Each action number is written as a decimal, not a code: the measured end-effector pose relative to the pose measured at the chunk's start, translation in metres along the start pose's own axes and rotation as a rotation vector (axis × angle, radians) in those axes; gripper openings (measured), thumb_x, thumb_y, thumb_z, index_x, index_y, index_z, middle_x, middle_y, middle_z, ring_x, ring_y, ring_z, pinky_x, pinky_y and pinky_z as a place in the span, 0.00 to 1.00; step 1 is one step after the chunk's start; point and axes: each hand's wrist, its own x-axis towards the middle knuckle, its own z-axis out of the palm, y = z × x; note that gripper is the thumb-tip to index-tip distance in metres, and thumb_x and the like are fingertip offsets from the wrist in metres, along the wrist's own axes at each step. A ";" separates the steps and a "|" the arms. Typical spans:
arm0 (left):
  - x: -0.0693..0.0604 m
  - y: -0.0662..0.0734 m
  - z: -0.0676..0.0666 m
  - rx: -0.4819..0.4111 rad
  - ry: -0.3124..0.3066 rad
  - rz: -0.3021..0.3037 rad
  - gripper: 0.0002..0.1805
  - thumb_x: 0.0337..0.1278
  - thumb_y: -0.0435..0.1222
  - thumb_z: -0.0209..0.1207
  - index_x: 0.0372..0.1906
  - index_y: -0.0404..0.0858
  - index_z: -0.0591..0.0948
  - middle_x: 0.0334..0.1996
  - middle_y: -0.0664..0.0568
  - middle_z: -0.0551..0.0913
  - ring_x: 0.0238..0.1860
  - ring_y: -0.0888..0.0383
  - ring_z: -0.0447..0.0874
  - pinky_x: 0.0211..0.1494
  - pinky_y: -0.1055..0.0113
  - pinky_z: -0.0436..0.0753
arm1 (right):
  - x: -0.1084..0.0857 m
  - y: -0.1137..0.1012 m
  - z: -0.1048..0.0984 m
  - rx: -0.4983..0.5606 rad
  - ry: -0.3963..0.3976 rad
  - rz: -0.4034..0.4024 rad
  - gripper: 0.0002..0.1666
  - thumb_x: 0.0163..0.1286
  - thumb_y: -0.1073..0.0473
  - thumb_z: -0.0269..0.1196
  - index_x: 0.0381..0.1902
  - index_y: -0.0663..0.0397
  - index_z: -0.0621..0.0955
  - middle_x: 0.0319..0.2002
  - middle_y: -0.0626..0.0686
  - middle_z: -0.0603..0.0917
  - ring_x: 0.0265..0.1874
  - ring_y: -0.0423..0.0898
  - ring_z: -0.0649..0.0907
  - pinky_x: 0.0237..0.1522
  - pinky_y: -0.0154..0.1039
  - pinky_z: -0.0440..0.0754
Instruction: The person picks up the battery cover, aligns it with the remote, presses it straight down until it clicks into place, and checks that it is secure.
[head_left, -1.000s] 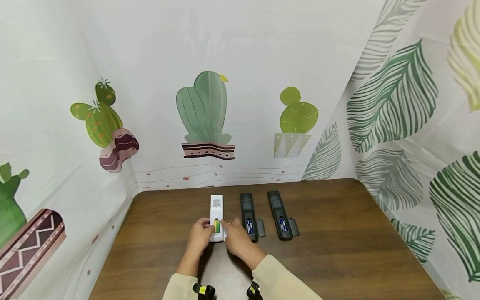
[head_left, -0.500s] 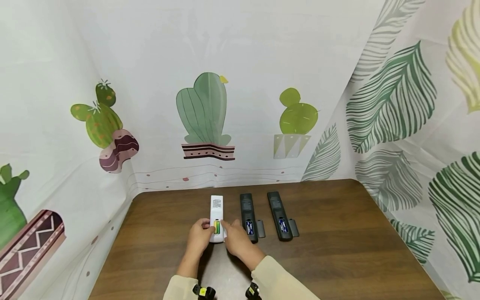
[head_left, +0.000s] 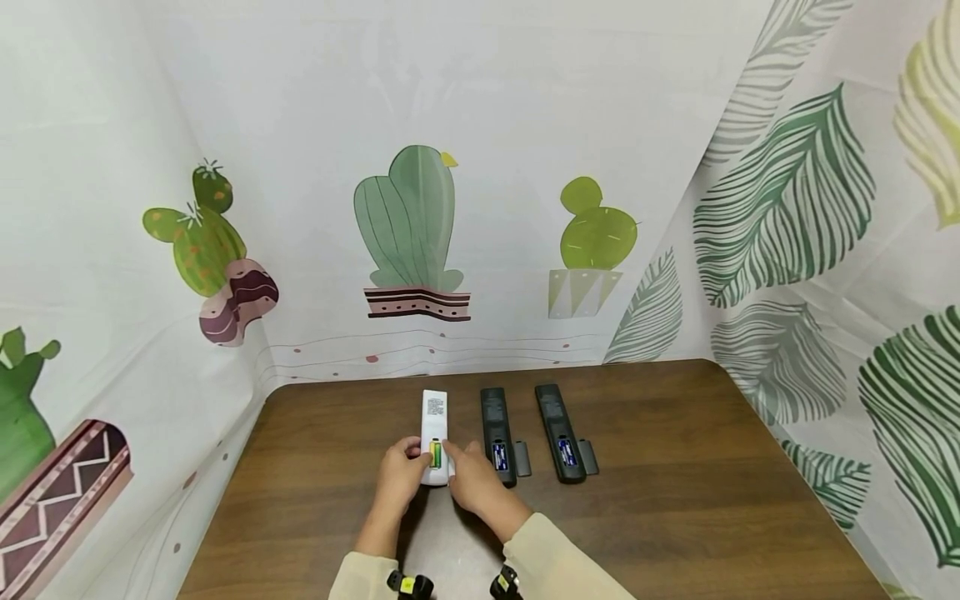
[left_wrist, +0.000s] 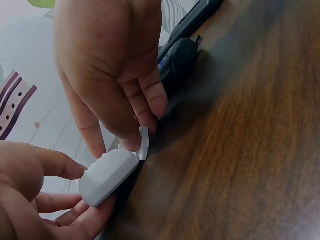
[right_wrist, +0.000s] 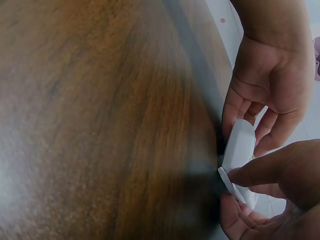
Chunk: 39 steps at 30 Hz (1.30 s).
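Left hand (head_left: 400, 475) grips the white remote (head_left: 434, 425) by its left edge, right hand (head_left: 477, 481) pinches a white cover (left_wrist: 144, 143) at its right, table (head_left: 315, 475) spreading wide leftward.

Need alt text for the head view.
White remote, back up on a wooden table, in the grip of a person's left hand, green and yellow showing in its open battery slot, the right hand at its right edge. To the right: two black remotes, blue batteries showing, covers alongside. Behind: cloth printed with cacti and leaves.
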 end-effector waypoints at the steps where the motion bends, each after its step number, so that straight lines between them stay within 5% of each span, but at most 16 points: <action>1: 0.000 0.000 0.000 -0.015 -0.004 0.001 0.22 0.52 0.30 0.64 0.54 0.25 0.81 0.41 0.37 0.85 0.43 0.47 0.83 0.44 0.60 0.83 | 0.000 0.000 0.000 0.002 -0.001 0.002 0.37 0.60 0.70 0.66 0.70 0.56 0.74 0.45 0.65 0.75 0.24 0.47 0.74 0.28 0.40 0.76; 10: -0.004 0.002 0.004 -0.115 -0.045 -0.015 0.26 0.55 0.26 0.60 0.61 0.21 0.75 0.51 0.30 0.83 0.52 0.42 0.83 0.53 0.53 0.84 | 0.001 0.000 0.000 -0.010 -0.019 0.009 0.37 0.61 0.70 0.64 0.70 0.55 0.74 0.46 0.65 0.76 0.27 0.47 0.75 0.32 0.41 0.78; 22: -0.007 0.005 0.005 -0.154 -0.057 -0.027 0.29 0.54 0.26 0.60 0.64 0.22 0.73 0.54 0.30 0.82 0.54 0.42 0.81 0.53 0.55 0.84 | 0.000 0.000 -0.005 0.004 -0.041 0.018 0.38 0.61 0.70 0.62 0.72 0.55 0.72 0.46 0.64 0.78 0.28 0.48 0.75 0.34 0.42 0.78; 26: -0.007 0.006 0.007 -0.163 -0.048 -0.018 0.29 0.54 0.26 0.61 0.64 0.22 0.74 0.54 0.29 0.82 0.55 0.41 0.81 0.53 0.55 0.83 | 0.000 0.001 -0.005 0.018 -0.036 0.021 0.38 0.61 0.71 0.63 0.71 0.56 0.73 0.55 0.70 0.80 0.42 0.56 0.83 0.46 0.51 0.83; 31: -0.009 0.006 0.008 -0.204 -0.039 -0.022 0.30 0.53 0.25 0.61 0.65 0.24 0.74 0.56 0.29 0.81 0.56 0.41 0.80 0.55 0.54 0.83 | 0.000 0.004 -0.004 0.050 -0.020 0.005 0.38 0.59 0.71 0.63 0.70 0.57 0.73 0.59 0.71 0.80 0.60 0.66 0.80 0.58 0.60 0.80; 39: -0.009 0.004 0.009 -0.259 -0.036 -0.027 0.30 0.52 0.25 0.61 0.65 0.25 0.74 0.56 0.29 0.81 0.56 0.41 0.80 0.50 0.61 0.82 | 0.000 0.007 -0.006 0.088 -0.008 -0.011 0.39 0.60 0.71 0.63 0.71 0.61 0.71 0.60 0.70 0.81 0.59 0.64 0.81 0.58 0.58 0.80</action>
